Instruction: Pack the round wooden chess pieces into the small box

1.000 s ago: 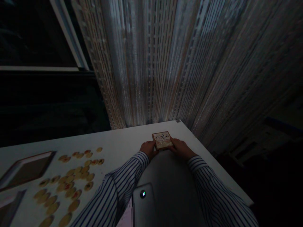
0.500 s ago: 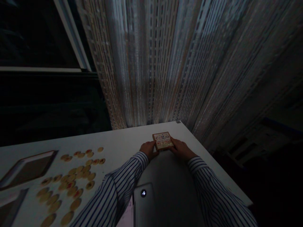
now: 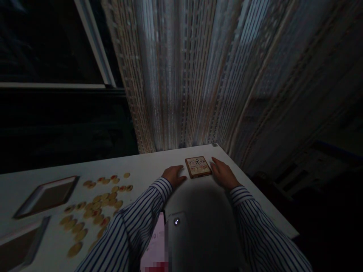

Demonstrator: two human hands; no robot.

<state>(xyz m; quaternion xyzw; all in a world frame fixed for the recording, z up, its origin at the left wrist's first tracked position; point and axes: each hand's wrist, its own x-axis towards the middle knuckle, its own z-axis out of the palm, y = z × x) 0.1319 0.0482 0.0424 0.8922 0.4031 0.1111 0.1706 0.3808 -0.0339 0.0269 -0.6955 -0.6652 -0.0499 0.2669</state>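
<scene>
A small flat square box (image 3: 197, 167) with dark lettering on its pale top and brown edges lies on the white table (image 3: 159, 160). Just left of it is my left hand (image 3: 174, 176), its thumb and fingers apart and holding nothing. On the box's other side, my right hand (image 3: 224, 173) is also open, fingers stretched toward the far edge and close to the box. A narrow gap shows between each hand and the box. Both wrists are in blue-and-white striped sleeves.
Many round wooden game pieces (image 3: 104, 196), some with red marks, lie scattered at left. Beside them are a shallow open tray (image 3: 47, 196) and a second tray (image 3: 24, 241). A lit phone screen (image 3: 154, 241) shows near my body. A striped curtain (image 3: 181, 75) hangs behind the table.
Both hands have let go of the square box and moved outward, one to each side. The box stays lying on the table. The view has shifted slightly.
</scene>
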